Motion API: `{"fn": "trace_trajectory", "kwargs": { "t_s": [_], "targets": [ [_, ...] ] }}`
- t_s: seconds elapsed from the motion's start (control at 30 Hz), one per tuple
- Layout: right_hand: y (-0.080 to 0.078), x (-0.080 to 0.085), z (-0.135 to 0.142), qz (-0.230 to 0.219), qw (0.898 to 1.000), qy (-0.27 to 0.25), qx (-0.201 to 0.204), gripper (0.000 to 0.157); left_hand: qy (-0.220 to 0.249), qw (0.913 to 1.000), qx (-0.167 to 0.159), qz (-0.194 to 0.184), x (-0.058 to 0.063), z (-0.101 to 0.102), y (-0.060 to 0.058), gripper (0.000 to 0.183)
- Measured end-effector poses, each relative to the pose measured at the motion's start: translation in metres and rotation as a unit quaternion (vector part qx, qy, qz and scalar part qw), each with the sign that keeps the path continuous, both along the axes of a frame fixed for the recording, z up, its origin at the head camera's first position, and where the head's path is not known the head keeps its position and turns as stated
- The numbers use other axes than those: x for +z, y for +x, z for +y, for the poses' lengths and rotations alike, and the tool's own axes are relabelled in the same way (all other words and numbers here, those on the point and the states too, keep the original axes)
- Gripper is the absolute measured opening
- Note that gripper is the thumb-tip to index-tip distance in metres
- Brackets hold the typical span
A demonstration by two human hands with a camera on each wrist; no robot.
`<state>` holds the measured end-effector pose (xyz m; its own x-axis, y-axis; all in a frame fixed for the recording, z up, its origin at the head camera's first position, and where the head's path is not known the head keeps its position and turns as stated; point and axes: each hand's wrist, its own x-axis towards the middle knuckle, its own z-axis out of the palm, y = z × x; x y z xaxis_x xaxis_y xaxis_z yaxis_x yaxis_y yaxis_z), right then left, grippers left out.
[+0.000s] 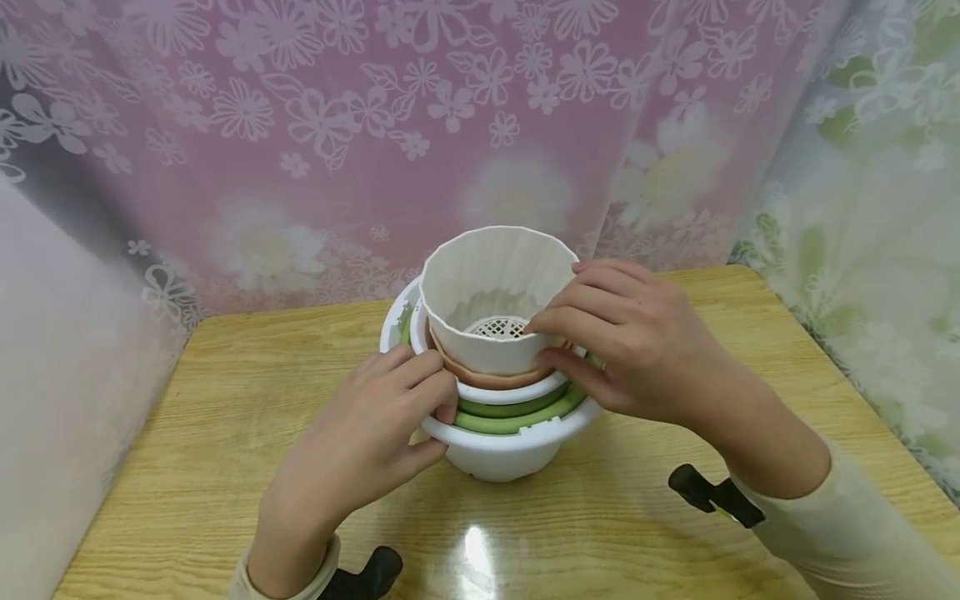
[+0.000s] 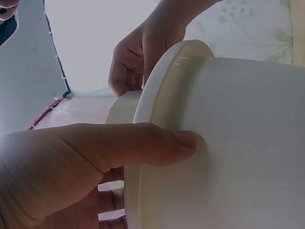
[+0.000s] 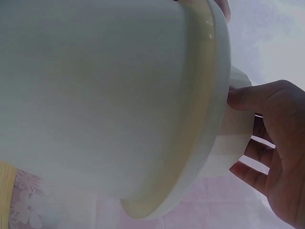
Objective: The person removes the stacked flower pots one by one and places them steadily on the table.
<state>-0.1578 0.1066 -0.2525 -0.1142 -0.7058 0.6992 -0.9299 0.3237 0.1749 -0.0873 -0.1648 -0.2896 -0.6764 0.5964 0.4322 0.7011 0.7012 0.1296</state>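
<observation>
A stack of nested plastic pots stands on the table. Outermost is a large white pot (image 1: 502,458), with green pots (image 1: 487,423) inside it. Farther in come a smaller white rim and a peach-brown pot (image 1: 491,379). Innermost and highest sits a cream pot (image 1: 498,354) with a fluted wall and a mesh bottom. My left hand (image 1: 367,425) grips the large white pot's rim at the front left, its thumb (image 2: 162,145) pressed on the outer wall. At the cream pot's right side, my right hand (image 1: 637,337) pinches its rim, thumb outside and fingers over the edge.
The wooden table (image 1: 262,400) reaches out on both sides of the stack. A pink floral curtain (image 1: 375,167) hangs behind it, and a pale green floral one (image 1: 862,250) on the right. Black wrist mounts (image 1: 716,496) sit at both sleeves.
</observation>
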Motion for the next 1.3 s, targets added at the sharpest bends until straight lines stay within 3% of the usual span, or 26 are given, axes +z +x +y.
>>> {"fn": "trace_trajectory", "kwargs": {
  "t_s": [1.3],
  "targets": [
    [0.008, 0.031, 0.006, 0.039, 0.995, -0.090, 0.013, 0.027, -0.005, 1.0000, 0.004, -0.005, -0.001, 0.002, 0.000, 0.030]
  ]
}}
